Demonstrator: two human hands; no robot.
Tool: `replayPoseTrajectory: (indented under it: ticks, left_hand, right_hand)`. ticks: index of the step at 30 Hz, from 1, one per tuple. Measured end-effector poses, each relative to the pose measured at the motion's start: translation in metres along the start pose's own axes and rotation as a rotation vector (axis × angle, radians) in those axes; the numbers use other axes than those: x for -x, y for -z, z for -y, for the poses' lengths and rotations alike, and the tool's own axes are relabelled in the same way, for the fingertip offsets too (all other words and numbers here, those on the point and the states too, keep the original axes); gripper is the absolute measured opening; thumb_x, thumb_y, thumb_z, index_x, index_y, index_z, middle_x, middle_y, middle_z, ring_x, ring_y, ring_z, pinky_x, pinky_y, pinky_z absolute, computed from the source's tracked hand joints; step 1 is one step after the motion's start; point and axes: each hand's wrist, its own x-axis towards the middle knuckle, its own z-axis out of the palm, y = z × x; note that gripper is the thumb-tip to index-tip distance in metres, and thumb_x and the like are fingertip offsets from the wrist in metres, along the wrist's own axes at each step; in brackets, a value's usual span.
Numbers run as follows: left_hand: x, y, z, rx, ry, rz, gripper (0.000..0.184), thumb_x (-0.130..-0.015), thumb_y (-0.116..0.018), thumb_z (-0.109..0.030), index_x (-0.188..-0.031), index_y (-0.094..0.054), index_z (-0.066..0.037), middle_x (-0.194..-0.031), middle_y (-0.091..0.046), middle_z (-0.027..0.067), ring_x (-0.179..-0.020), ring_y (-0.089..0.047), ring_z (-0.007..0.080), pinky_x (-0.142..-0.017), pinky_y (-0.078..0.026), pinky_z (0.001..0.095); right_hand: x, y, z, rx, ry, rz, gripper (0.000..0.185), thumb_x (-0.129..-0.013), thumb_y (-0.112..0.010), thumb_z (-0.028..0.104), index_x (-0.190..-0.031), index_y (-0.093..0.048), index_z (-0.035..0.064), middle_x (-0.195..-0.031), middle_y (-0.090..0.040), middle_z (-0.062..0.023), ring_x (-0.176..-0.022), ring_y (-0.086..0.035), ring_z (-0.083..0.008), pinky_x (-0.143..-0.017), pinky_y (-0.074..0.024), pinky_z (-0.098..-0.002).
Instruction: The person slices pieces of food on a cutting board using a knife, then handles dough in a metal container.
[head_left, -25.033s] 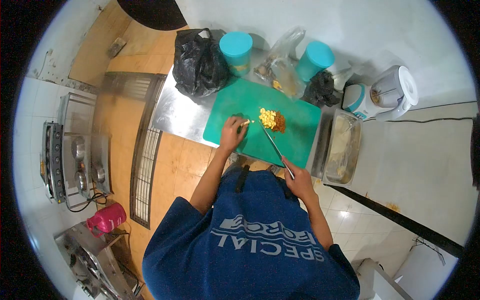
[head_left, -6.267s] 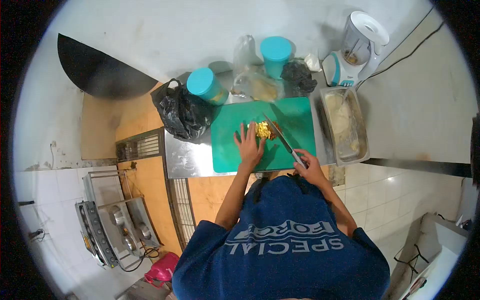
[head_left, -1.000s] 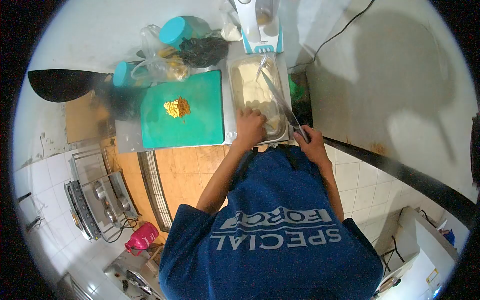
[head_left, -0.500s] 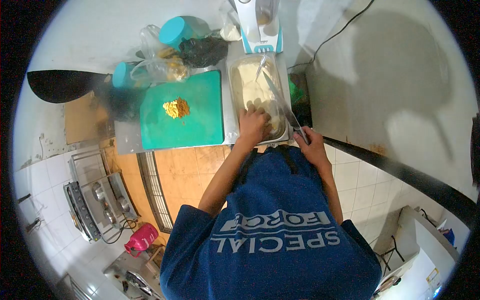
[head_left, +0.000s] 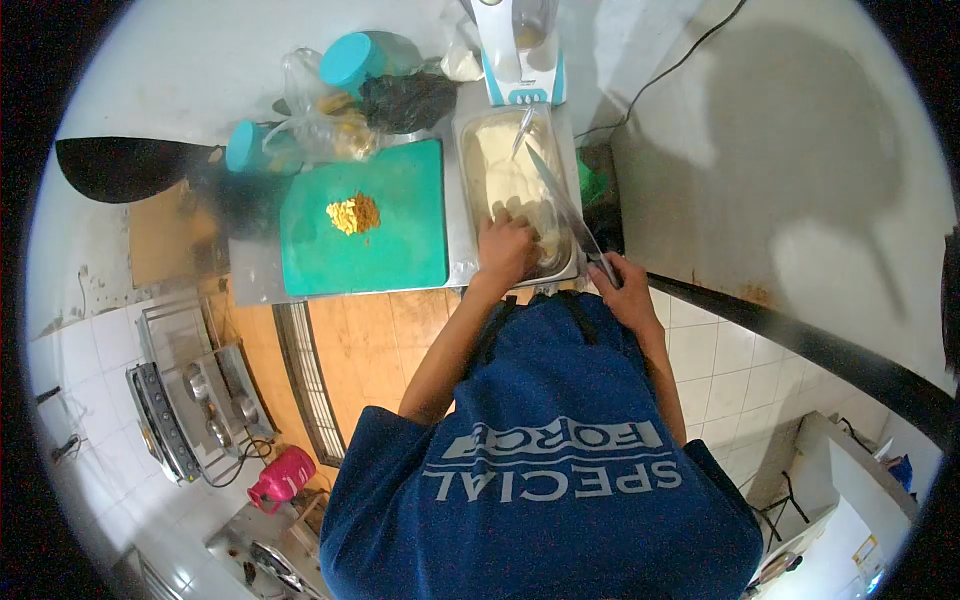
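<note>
My right hand [head_left: 624, 289] is closed round the handle of a long kitchen knife [head_left: 570, 210]. The blade points up and away, slanting over the right rim of a metal tray [head_left: 461, 180]. A pale, creamy mass [head_left: 497, 160] fills much of that tray, and a slim shiny utensil handle [head_left: 523, 128] rests at its far end. My left hand [head_left: 508, 248] reaches into the near part of the tray with curled fingers; their tips are hidden in the contents. On the green cutting board [head_left: 365, 265] to the left lies a small heap of chopped yellow-brown pieces [head_left: 353, 214].
Behind the board are a black plastic bag [head_left: 408, 100], a clear bag [head_left: 320, 135] and turquoise-lidded containers [head_left: 351, 60]. A white blender [head_left: 524, 75] stands beyond the tray. A wall [head_left: 760, 170] rises on the right. A stove [head_left: 160, 425] and pink gas cylinder [head_left: 284, 475] are lower left.
Both hands stay in almost the same place, the left in the tray and the right on the knife. Only a very slight shift of the view shows.
</note>
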Motion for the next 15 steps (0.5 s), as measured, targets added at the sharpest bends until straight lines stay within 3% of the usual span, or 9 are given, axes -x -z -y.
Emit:
replayPoseTrajectory:
  ticks: [6, 8, 15]
  left_hand:
    - [0.007, 0.021, 0.0, 0.061, 0.062, 0.119, 0.029, -0.076, -0.079, -0.026, -0.104, -0.082, -0.02, -0.11, -0.074, 0.0039, -0.117, -0.062, 0.0298, -0.101, -0.042, 0.0506]
    - [0.006, 0.019, -0.002, 0.115, 0.035, -0.006, 0.029, -0.076, -0.08, -0.026, -0.105, -0.082, -0.021, -0.108, -0.073, 0.0029, -0.115, -0.062, 0.029, -0.099, -0.042, 0.0502]
    - [-0.005, -0.005, -0.007, 0.067, -0.037, -0.098, 0.022, -0.075, -0.081, -0.027, -0.096, -0.083, -0.023, -0.102, -0.071, 0.0002, -0.108, -0.062, 0.0265, -0.091, -0.042, 0.0491]
  right_hand:
    - [0.003, 0.0, -0.006, -0.002, -0.051, -0.011, 0.032, -0.097, -0.075, 0.032, -0.106, -0.072, 0.0017, -0.078, -0.071, -0.0163, -0.065, -0.064, -0.0238, -0.064, -0.0493, -0.0406]
    - [0.002, -0.001, -0.01, -0.011, -0.043, -0.018, 0.032, -0.097, -0.075, 0.032, -0.107, -0.072, 0.0021, -0.078, -0.071, -0.0162, -0.065, -0.064, -0.024, -0.064, -0.0496, -0.0405]
    - [0.003, -0.001, -0.005, 0.003, -0.016, -0.026, 0.032, -0.098, -0.075, 0.032, -0.11, -0.073, 0.003, -0.081, -0.072, -0.0173, -0.067, -0.066, -0.0247, -0.065, -0.0511, -0.0405]
